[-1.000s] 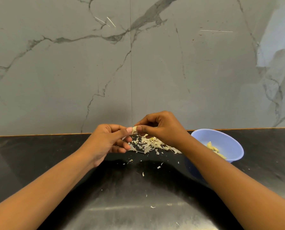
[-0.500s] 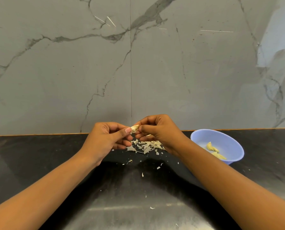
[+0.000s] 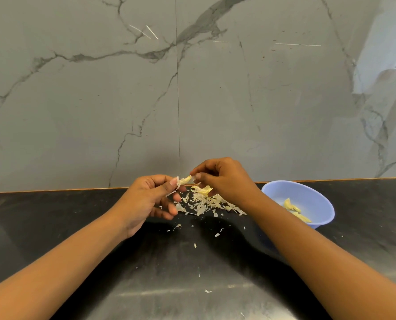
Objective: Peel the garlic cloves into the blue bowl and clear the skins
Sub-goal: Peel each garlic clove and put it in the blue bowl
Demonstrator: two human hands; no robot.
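Head view, looking down over a black countertop (image 3: 54,218). Centre: garlic clove (image 3: 187,179), partly skinned, raised clear of the counter and pinched at both ends.

L hand (image 3: 146,199): thumb and forefinger closed tight on the clove's left end and on its loose papery skin (image 3: 178,184). Other fingers loosely curled below, palm turned toward the viewer.

R hand (image 3: 224,181): thumb and forefinger tips nipped on the clove's right end, other fingers curled under. Just beneath the R fingers, a yellowish piece (image 3: 204,190) (held or lying on the heap: cannot tell).

On the counter below both hands: heap of skins (image 3: 206,203), pale and flaky, w/ stray flakes (image 3: 217,235) scattered toward the viewer.

Right of the heap, partly behind the R forearm: blue bowl (image 3: 307,192), upright on the counter, w/ several peeled cloves (image 3: 293,210) inside, toward its front-right wall.

Background: grey veined marble wall (image 3: 238,100), w/ a thin vertical joint approx. at centre, meeting the counter's far edge.
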